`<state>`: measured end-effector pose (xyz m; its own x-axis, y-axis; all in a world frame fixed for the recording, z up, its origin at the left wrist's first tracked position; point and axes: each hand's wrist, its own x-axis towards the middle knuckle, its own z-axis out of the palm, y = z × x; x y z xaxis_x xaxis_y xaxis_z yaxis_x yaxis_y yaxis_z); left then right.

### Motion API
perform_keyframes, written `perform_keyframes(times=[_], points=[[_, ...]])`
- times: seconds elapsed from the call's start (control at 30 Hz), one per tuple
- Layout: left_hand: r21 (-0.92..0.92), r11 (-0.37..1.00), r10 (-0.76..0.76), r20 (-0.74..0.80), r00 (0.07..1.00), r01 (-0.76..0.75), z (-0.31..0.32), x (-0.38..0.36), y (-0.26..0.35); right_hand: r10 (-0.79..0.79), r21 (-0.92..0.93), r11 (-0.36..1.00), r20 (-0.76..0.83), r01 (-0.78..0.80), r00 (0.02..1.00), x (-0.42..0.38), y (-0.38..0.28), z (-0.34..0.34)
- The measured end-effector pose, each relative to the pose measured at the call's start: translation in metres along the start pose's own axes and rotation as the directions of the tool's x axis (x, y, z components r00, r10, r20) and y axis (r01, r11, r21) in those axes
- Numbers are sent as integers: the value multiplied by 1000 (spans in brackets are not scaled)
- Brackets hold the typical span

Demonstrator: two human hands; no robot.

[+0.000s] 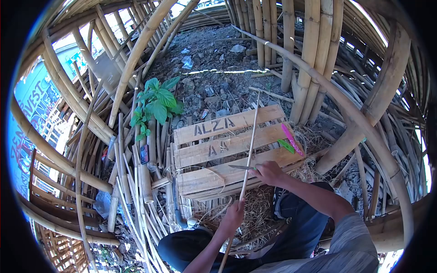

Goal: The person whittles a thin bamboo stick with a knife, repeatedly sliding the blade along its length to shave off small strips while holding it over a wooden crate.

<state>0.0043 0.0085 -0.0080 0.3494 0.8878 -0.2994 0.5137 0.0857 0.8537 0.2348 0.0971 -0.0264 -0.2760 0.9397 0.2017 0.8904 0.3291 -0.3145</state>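
A long thin bamboo strip (251, 150) runs from my lap up across a slatted wooden crate (195, 161) marked with black letters. My left hand (233, 216) is wrapped round the strip near its lower part, just in front of the crate. Above it, my right hand (268, 173) is closed on a knife (241, 167), whose blade points left and lies across the strip. Its handle is mostly hidden in my fingers. On the crate's right side lie a green object (286, 145) and a pink object (291, 136), both slim; their kind I cannot make out.
Thin bamboo strips (132, 191) lean in a bundle at the left, near a leafy green plant (159, 102). Thick bamboo poles (314, 50) stand at the right, one long pole (337, 93) slanting across. Pale shavings (255, 214) cover the ground around my legs.
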Motion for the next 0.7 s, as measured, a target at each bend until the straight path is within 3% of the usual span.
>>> perform_keyframes(times=[0.03, 0.07, 0.1, 0.2, 0.23, 0.3, 0.33, 0.4, 0.43, 0.5, 0.53, 0.57, 0.63, 0.67, 0.7], points=[[6, 1000, 14, 1, 1000, -14, 0, -1, 2, 1, 1, 1000, 3, -1, 1000, 9, 14, -2], [-1, 985, 170, -17, 985, -170, 0, -8, 5, 199, 22, 980, -3, -199, 980, 24, 35, -5], [4, 986, 167, -6, 986, -167, 0, -12, 4, 389, 42, 921, -9, -388, 921, 30, 45, -7], [-196, 976, -73, 125, 989, 97, 1, -7, 6, 392, 11, 920, -32, -392, 919, 33, 55, -5], [-198, 975, -73, 128, 989, 98, 1, -5, 4, 394, 8, 919, -31, -394, 919, 24, 41, -3], [-132, 991, 11, 61, 998, -3, -2, 2, -2, 43, 78, 996, 36, -45, 998, 7, -2, -2], [-132, 991, 11, 52, 999, -4, -1, 4, -5, 34, 79, 996, 35, -37, 999, 15, 1, -5], [149, 973, 188, -62, 980, -177, 3, -4, -7, 303, 103, 937, 238, -334, 923, 23, 10, -11], [153, 973, 180, -50, 982, -170, 2, -10, -5, 312, 110, 932, 244, -345, 918, 19, 13, -2], [71, 997, 21, -1, 1000, -21, 1, -3, 11, 146, 71, 987, -21, -144, 989, 30, 28, -2], [114, 964, 244, -8, 970, -242, 5, 1, -7, 151, 78, 986, -73, -145, 986, 27, 25, 1], [108, 964, 243, -6, 970, -241, 10, 2, -11, 153, 74, 986, -69, -148, 986, 21, 23, 3], [-85, 993, -77, 85, 993, 84, 3, -1, -2, -43, 104, 993, -129, 57, 991, 12, 9, 3], [67, 996, 52, -23, 998, -50, 9, -3, -8, 90, 107, 989, 113, -102, 990, 19, 21, -10], [72, 997, 44, -20, 999, -43, 13, -3, -16, 92, 116, 988, 116, -106, 989, 15, 21, -3]])
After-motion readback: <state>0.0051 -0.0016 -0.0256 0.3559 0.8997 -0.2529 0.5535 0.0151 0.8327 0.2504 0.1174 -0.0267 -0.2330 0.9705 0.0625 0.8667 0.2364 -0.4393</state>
